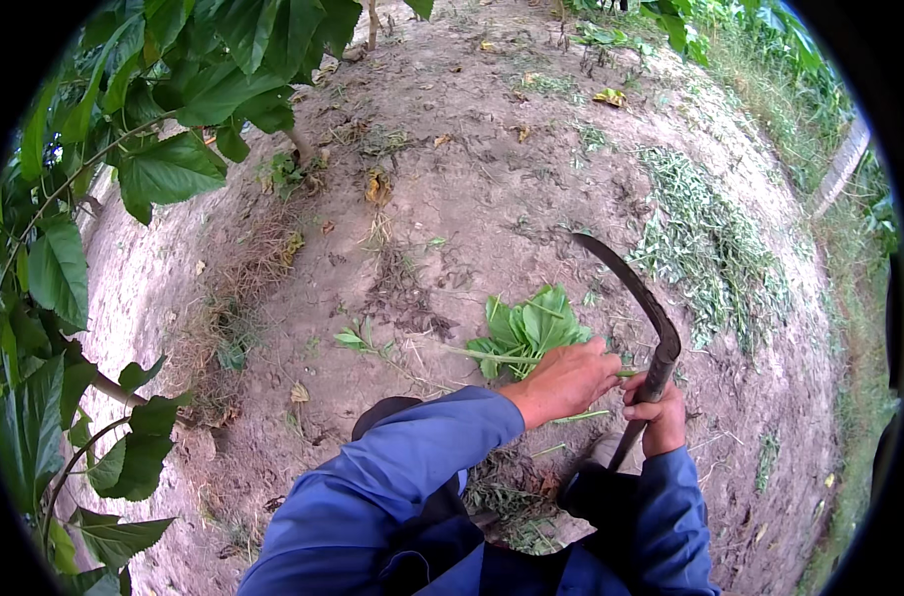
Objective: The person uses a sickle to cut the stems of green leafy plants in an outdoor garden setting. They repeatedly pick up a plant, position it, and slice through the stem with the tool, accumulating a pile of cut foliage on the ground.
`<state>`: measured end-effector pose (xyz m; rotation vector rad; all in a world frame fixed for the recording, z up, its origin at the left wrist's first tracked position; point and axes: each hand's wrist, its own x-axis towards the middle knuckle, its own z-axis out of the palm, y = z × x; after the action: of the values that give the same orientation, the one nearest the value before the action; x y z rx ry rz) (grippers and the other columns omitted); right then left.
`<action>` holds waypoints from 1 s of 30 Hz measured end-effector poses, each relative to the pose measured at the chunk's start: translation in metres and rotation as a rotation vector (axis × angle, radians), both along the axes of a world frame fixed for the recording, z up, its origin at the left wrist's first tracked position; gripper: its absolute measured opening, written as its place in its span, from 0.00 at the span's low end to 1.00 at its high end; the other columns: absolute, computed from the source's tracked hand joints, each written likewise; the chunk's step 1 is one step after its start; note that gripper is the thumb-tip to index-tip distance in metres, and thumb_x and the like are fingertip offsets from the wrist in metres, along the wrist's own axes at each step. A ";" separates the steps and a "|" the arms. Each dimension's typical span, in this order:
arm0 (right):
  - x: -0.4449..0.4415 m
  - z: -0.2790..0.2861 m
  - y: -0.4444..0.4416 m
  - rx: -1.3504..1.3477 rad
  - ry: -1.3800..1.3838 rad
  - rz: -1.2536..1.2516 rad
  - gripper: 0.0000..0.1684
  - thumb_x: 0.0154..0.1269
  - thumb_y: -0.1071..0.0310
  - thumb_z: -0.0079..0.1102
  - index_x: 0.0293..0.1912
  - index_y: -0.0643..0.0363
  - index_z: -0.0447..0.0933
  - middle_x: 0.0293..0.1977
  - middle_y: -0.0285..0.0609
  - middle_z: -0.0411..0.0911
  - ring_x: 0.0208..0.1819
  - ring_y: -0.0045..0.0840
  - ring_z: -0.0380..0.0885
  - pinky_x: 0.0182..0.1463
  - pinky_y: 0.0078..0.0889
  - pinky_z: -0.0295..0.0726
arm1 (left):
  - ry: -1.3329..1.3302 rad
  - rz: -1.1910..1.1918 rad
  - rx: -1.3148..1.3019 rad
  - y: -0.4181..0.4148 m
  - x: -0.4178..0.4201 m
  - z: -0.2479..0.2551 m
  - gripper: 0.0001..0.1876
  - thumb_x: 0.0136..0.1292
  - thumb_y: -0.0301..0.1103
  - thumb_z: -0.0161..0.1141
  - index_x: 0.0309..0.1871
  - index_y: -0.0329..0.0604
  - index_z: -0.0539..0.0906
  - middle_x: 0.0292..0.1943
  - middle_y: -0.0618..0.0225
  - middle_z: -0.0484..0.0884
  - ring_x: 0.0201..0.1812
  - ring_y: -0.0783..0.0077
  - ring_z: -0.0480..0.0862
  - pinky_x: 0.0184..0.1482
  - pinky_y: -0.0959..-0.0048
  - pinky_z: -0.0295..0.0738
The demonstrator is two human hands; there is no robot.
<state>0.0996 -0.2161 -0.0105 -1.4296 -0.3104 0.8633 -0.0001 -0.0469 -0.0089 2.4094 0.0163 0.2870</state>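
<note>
My right hand (pixel 659 416) grips the wooden handle (pixel 655 378) of a sickle. The sickle's dark curved blade (pixel 634 290) points up and away, its tip bending to the left. My left hand (pixel 571 378) is closed beside it, fingers against a green plant stem (pixel 500 358) that reaches out to the left. A short piece of green stalk shows between both hands. Broad green leaves (pixel 538 324) bunch just beyond my left hand; its fingers hide part of them. Whether those leaves hang from the held stem or lie on the soil, I cannot tell.
Leafy branches (pixel 172 171) crowd the left side, with a thin trunk (pixel 117 389) below them. Cut, wilting weeds (pixel 709 246) cover the bare soil (pixel 452 208) at right. A pale post (pixel 842 167) leans near the grassy edge. My shoe (pixel 607 449) is beneath the sickle handle.
</note>
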 end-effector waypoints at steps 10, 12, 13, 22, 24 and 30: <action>0.008 -0.001 -0.002 0.052 0.056 -0.057 0.22 0.31 0.81 0.61 0.36 0.67 0.75 0.20 0.38 0.72 0.20 0.23 0.71 0.25 0.22 0.70 | 0.075 -0.044 -0.074 -0.002 -0.007 0.003 0.10 0.63 0.34 0.57 0.47 0.47 0.78 0.37 0.58 0.73 0.40 0.51 0.78 0.41 0.58 0.72; 0.013 0.004 -0.003 0.066 0.038 -0.094 0.22 0.30 0.81 0.61 0.34 0.67 0.75 0.20 0.38 0.72 0.20 0.24 0.71 0.25 0.22 0.69 | 0.092 -0.053 -0.119 0.000 -0.005 0.002 0.10 0.63 0.34 0.57 0.47 0.46 0.77 0.38 0.59 0.73 0.41 0.52 0.78 0.43 0.58 0.72; 0.016 0.004 -0.005 0.063 0.026 -0.098 0.22 0.29 0.81 0.61 0.34 0.67 0.75 0.20 0.39 0.72 0.19 0.23 0.70 0.25 0.22 0.69 | 0.110 -0.066 -0.136 0.001 -0.005 0.003 0.10 0.63 0.34 0.57 0.47 0.46 0.77 0.38 0.59 0.74 0.42 0.52 0.78 0.44 0.59 0.71; 0.042 0.011 -0.023 0.084 -0.077 -0.270 0.21 0.30 0.76 0.58 0.34 0.66 0.73 0.18 0.37 0.68 0.16 0.23 0.67 0.20 0.23 0.68 | 0.270 -0.109 -0.296 0.026 -0.010 0.004 0.12 0.66 0.38 0.56 0.46 0.40 0.78 0.35 0.54 0.80 0.39 0.51 0.80 0.41 0.59 0.72; 0.049 0.011 -0.030 0.103 -0.078 -0.288 0.21 0.32 0.76 0.58 0.34 0.66 0.73 0.18 0.38 0.68 0.16 0.23 0.67 0.20 0.22 0.68 | 0.306 -0.081 -0.348 0.032 -0.011 0.009 0.13 0.67 0.39 0.55 0.47 0.40 0.78 0.32 0.55 0.80 0.36 0.55 0.81 0.40 0.60 0.73; 0.070 0.016 -0.045 0.156 -0.109 -0.389 0.20 0.34 0.79 0.58 0.35 0.66 0.74 0.20 0.38 0.70 0.16 0.22 0.68 0.22 0.20 0.68 | 0.379 -0.165 -0.362 0.059 -0.012 0.007 0.16 0.71 0.43 0.50 0.47 0.40 0.79 0.28 0.61 0.81 0.31 0.67 0.80 0.37 0.66 0.73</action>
<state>0.1696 -0.2616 0.0058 -1.3346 -0.1685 0.4362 -0.0119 0.0122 -0.0023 2.0557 0.0378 -0.2338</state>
